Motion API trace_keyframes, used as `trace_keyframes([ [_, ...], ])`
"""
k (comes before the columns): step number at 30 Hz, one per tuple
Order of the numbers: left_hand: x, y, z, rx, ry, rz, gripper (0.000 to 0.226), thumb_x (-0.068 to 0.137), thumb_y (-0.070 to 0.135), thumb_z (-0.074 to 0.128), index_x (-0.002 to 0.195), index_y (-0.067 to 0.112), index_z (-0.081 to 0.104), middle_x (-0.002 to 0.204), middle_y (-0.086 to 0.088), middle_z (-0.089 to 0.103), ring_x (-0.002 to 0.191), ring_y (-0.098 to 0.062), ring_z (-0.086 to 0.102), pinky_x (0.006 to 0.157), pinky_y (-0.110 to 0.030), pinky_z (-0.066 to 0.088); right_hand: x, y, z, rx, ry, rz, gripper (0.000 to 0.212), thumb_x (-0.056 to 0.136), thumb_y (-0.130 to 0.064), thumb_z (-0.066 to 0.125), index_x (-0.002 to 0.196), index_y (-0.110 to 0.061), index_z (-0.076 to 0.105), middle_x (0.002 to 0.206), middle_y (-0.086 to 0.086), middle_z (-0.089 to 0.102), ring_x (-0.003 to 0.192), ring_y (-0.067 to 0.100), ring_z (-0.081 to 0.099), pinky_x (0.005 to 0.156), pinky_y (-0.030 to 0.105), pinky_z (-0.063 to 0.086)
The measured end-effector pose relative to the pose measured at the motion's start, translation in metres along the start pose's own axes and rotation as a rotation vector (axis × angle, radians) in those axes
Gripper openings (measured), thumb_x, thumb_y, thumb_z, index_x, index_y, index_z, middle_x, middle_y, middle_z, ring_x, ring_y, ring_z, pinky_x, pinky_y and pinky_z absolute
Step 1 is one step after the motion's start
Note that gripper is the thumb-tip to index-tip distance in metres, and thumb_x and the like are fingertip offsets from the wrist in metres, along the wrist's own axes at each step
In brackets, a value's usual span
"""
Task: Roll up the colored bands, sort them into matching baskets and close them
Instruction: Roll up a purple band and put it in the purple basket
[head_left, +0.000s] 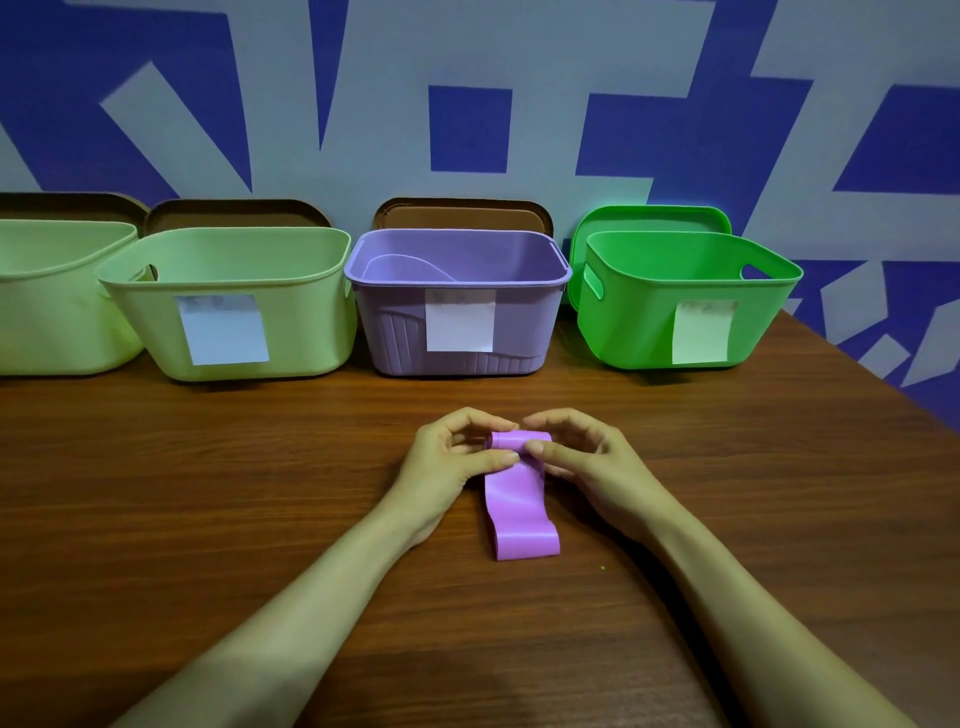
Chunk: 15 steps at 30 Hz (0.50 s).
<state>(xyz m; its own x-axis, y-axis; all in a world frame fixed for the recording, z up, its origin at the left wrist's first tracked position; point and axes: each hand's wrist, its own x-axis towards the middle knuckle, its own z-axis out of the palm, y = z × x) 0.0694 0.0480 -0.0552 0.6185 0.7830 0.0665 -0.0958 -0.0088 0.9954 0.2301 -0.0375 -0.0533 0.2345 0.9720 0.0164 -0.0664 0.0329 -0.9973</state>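
A purple band (519, 509) lies on the wooden table, its far end curled into a small roll. My left hand (452, 462) pinches the roll's left side and my right hand (587, 462) pinches its right side. The band's near end lies flat toward me. Straight behind stands the open purple basket (457, 322) with a white label. Its brown lid (462, 214) leans on the wall behind it.
Two pale green baskets (234, 306) (52, 296) stand at the left with brown lids behind them. A bright green basket (685, 301) stands at the right with a green lid (649, 221) behind. The table's right edge (883, 384) runs diagonally.
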Motion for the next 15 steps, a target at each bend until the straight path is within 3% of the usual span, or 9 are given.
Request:
trace_keyframes([
  [4,-0.0011,-0.0002,0.0006,0.019,0.007,-0.001,0.028,0.073,0.0,0.076,0.094,0.016,0.069,0.103,0.0,0.071,0.101,-0.02,0.067,0.082,-0.029,0.056,-0.0002,0.0002,0.0004,-0.028,-0.004,0.029,0.031,0.075,-0.022,0.071,0.104,-0.012,0.07,0.107,0.008,0.071,0.096,0.017,0.066,0.089,0.032,0.052],
  [8,0.0006,-0.0009,0.0019,0.006,0.023,-0.04,0.05,0.075,0.005,0.076,0.118,0.019,0.056,0.111,-0.003,0.066,0.098,-0.017,0.068,0.082,-0.03,0.056,0.0006,0.0006,0.0018,0.018,0.032,0.008,0.03,0.074,-0.019,0.07,0.102,-0.009,0.068,0.105,0.012,0.07,0.092,0.017,0.065,0.084,0.029,0.053],
  [12,0.0006,-0.0021,0.0072,0.185,-0.045,-0.061,0.038,0.077,0.012,0.076,0.111,0.014,0.061,0.102,-0.003,0.071,0.09,-0.014,0.07,0.077,-0.028,0.057,0.0003,-0.0019,0.0049,0.169,0.046,-0.024,0.029,0.073,-0.012,0.068,0.101,-0.007,0.066,0.101,0.009,0.071,0.093,0.019,0.068,0.08,0.028,0.057],
  [15,0.0019,-0.0046,0.0071,0.21,0.014,-0.052,0.035,0.071,0.012,0.081,0.101,0.011,0.065,0.094,-0.003,0.073,0.086,-0.018,0.07,0.075,-0.034,0.057,-0.0003,-0.0013,0.006,0.161,0.045,-0.03,0.03,0.07,-0.011,0.071,0.1,-0.009,0.067,0.1,0.011,0.072,0.093,0.02,0.069,0.08,0.028,0.057],
])
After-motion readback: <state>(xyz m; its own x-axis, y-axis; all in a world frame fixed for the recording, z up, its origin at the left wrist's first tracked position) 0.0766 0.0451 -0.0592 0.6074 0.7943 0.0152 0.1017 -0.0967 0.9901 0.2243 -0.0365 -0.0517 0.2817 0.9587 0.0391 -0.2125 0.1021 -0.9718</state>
